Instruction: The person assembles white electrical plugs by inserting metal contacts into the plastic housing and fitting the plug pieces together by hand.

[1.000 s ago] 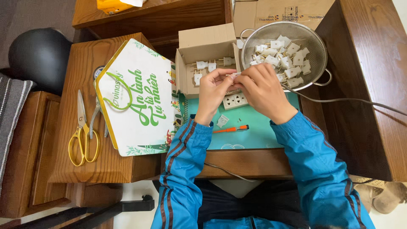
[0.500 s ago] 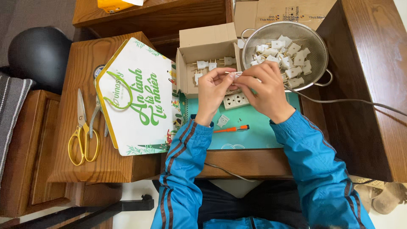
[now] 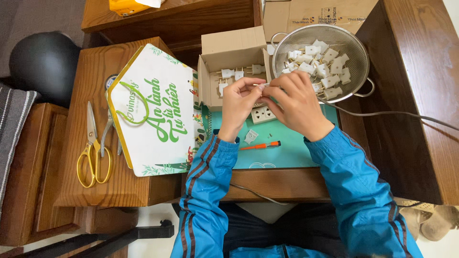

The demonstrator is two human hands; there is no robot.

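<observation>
Both hands raised together over the teal mat [image 3: 291, 153], fingertips meeting on a small white plug [image 3: 262, 86] — left hand [image 3: 240, 102] pinching its left end, right hand [image 3: 295, 102] curled over the right. Just beneath, a white socket block [image 3: 262, 114] lying flat on the mat. Nearer, a loose white plug half [image 3: 250, 136] and an orange screwdriver [image 3: 260, 145]. Beyond the hands, an open cardboard box [image 3: 233, 59] with a few pronged plugs, and to its right a metal colander [image 3: 321, 56] heaped with more. Far left — yellow-handled scissors [image 3: 94, 148] on a wooden stool [image 3: 86, 81], beside a white house-shaped box [image 3: 150, 110].
</observation>
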